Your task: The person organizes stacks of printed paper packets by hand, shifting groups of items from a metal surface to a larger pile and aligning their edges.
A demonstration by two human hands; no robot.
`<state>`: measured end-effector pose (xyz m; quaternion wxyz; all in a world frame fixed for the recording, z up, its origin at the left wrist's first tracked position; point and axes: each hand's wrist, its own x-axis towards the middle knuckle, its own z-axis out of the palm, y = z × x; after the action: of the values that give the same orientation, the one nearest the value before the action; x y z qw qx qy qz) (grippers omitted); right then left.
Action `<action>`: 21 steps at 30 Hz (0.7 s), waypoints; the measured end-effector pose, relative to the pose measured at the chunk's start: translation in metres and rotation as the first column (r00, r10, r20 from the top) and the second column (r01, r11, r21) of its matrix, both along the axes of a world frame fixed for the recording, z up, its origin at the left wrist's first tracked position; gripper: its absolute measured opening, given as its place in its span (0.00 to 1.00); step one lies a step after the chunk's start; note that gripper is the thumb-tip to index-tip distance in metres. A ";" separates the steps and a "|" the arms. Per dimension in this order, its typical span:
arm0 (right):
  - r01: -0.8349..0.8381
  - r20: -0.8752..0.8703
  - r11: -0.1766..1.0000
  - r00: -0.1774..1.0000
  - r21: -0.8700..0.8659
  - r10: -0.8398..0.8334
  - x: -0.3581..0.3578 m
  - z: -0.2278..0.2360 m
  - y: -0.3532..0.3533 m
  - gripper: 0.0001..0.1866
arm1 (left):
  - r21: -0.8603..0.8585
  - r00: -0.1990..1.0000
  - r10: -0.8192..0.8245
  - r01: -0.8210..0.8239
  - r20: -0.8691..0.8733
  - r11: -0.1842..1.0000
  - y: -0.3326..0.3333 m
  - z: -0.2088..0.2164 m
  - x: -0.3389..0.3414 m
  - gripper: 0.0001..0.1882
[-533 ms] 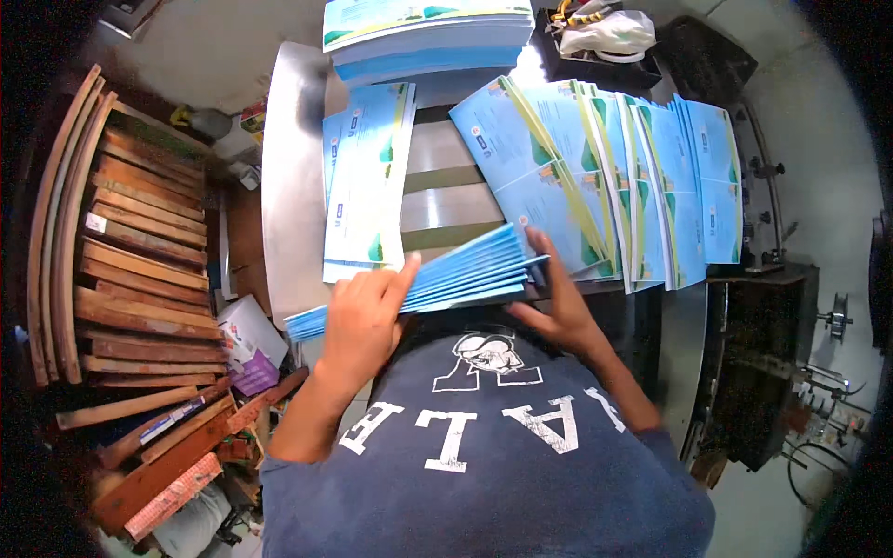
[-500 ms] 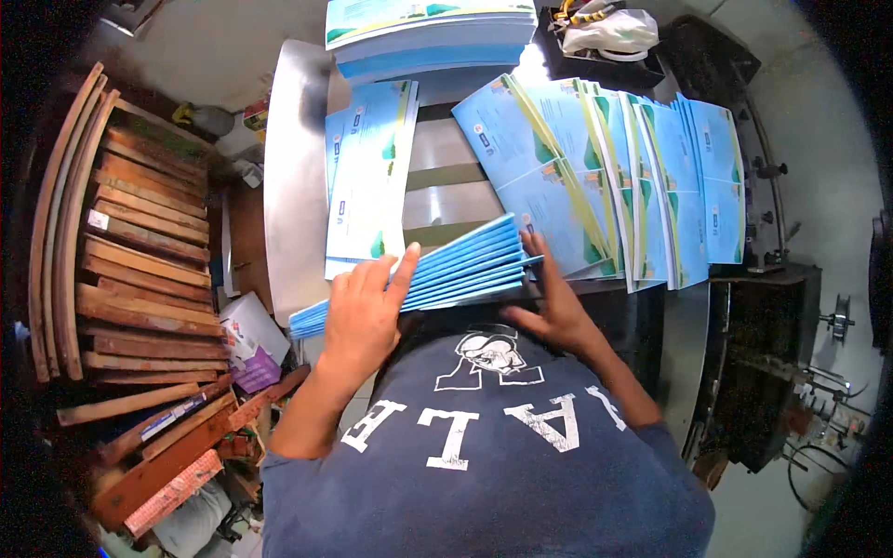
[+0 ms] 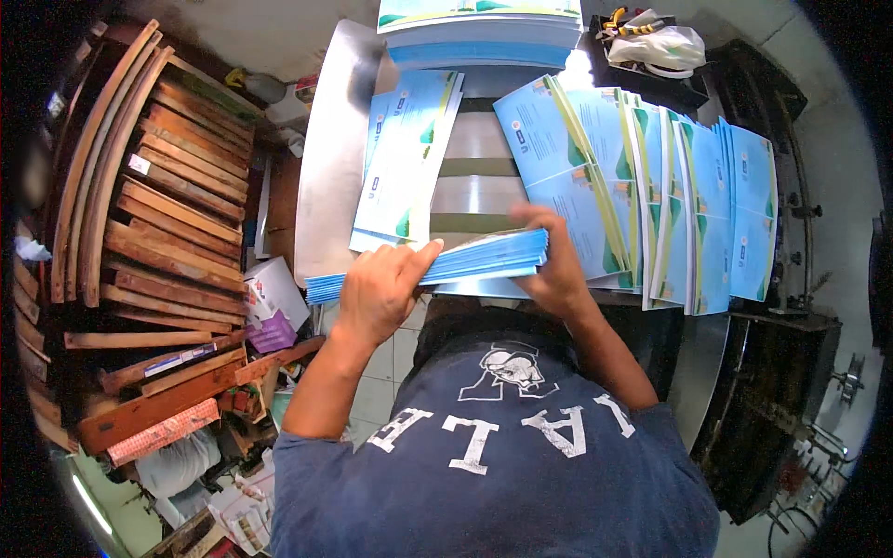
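Observation:
A bundle of blue printed folded sheets (image 3: pixel 488 258) lies crosswise in front of me at the table's near edge, its edges facing me. My left hand (image 3: pixel 377 296) is closed over its left part, thumb and fingers on top. At the bundle's right end is my right hand (image 3: pixel 560 270), curled around the corner, its upper fingers smeared by motion. Just beyond my left hand rests a small pile of the same sheets (image 3: pixel 402 172). Right of my right hand spreads a fanned row of printed sheets (image 3: pixel 569 219), overlapping one another.
A tall stack of printed sheets (image 3: pixel 479 46) stands at the far side of the metal table (image 3: pixel 326 139). A black tray (image 3: pixel 651 70) with tools and a white bag sits at the back right. Wooden slats (image 3: pixel 186 177) stand at the left; dark machinery (image 3: pixel 767 400) is at the right.
The fanned-out edges of the bundle have drawn closer together. My right hand has moved from beside the bundle's end to close around it. The whole view has shifted.

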<state>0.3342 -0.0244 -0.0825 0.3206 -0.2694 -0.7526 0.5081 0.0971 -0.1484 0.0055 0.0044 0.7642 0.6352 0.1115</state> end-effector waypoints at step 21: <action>0.163 0.449 0.794 0.750 0.586 -0.485 0.015 0.063 -0.115 0.27 | 0.055 0.997 0.029 -0.025 -0.069 0.998 0.011 -0.009 0.007 0.48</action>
<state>0.3495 -0.1392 -0.0195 0.2223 -0.4467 -0.8587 0.1164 0.1045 -0.1371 -0.0030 -0.0400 0.7587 0.6422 0.1019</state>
